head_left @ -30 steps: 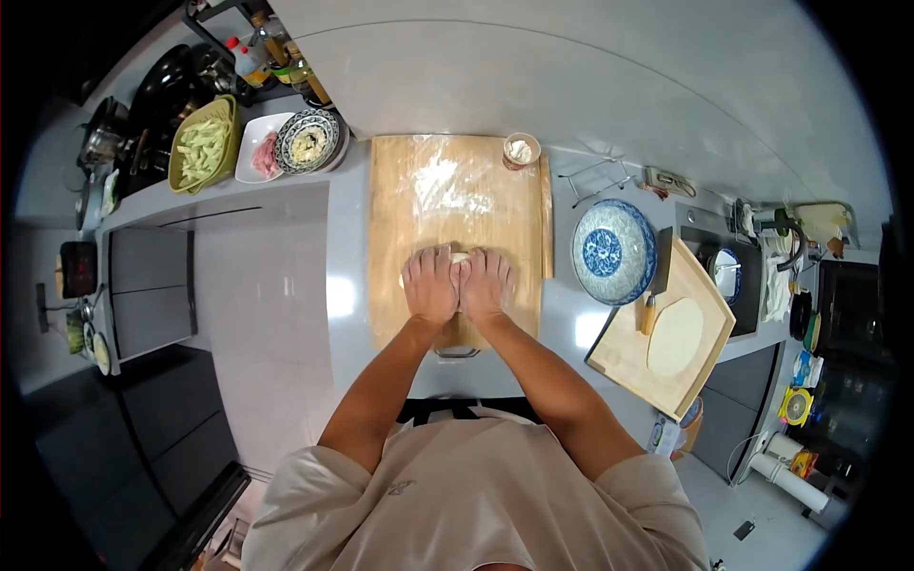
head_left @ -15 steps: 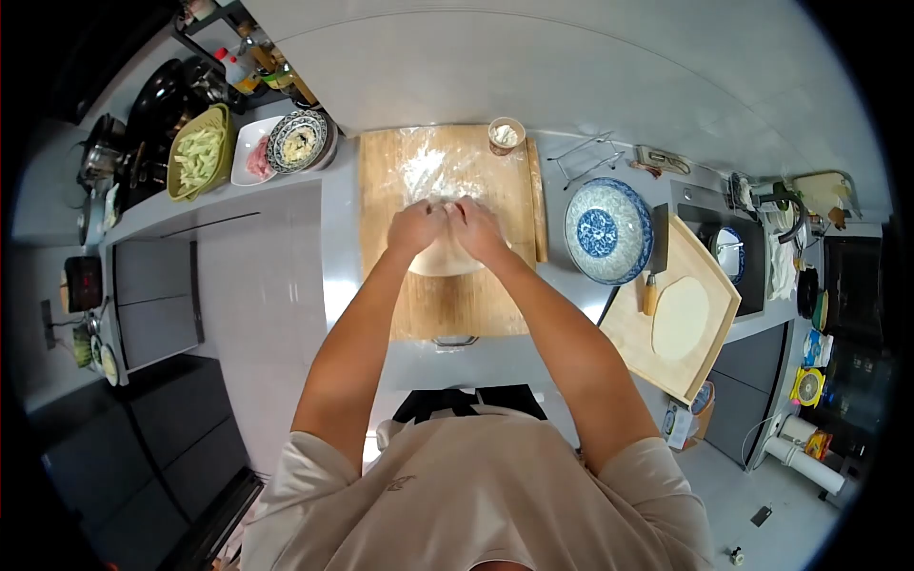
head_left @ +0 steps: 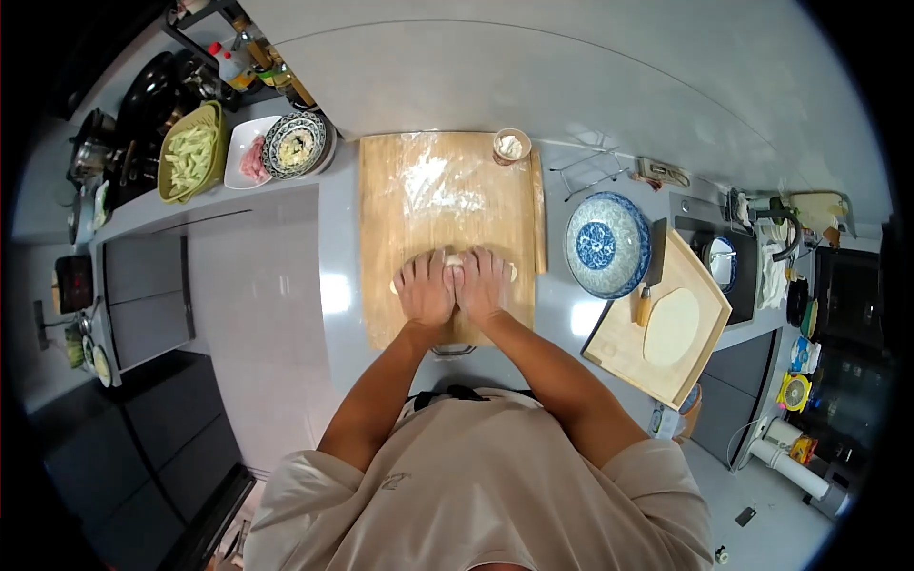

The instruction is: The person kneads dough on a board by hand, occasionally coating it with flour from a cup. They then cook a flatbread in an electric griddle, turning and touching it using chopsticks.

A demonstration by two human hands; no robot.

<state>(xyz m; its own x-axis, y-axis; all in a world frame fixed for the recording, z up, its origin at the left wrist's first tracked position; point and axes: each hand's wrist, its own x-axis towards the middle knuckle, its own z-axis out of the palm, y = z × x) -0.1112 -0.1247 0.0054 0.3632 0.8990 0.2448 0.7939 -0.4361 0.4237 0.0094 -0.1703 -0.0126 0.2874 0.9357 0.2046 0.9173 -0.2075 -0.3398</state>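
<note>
A strip of pale dough (head_left: 514, 273) lies across the near half of the floured wooden board (head_left: 395, 209). Most of it is hidden under my hands; its ends peek out on both sides. My left hand (head_left: 426, 288) presses on it with fingers stretched forward. Beside it, thumbs nearly touching, my right hand (head_left: 483, 284) lies on the dough the same way, fingers extended. White flour is scattered on the board beyond my fingertips. At the board's far right corner stands a small cup of flour (head_left: 510, 147).
Right of the board are a rolling pin (head_left: 540, 219), a blue-patterned bowl (head_left: 598, 245), and a wooden tray (head_left: 619, 347) with a cleaver (head_left: 655, 262) and flat dough round (head_left: 672, 326). To the left sit a green basket (head_left: 171, 186), meat dish (head_left: 243, 176) and patterned bowl (head_left: 307, 169).
Both hands have come back toward my body, from fingers curled at the dough's far edge to lying flat on it. The dough is nearer me and now shows as a narrower strip.
</note>
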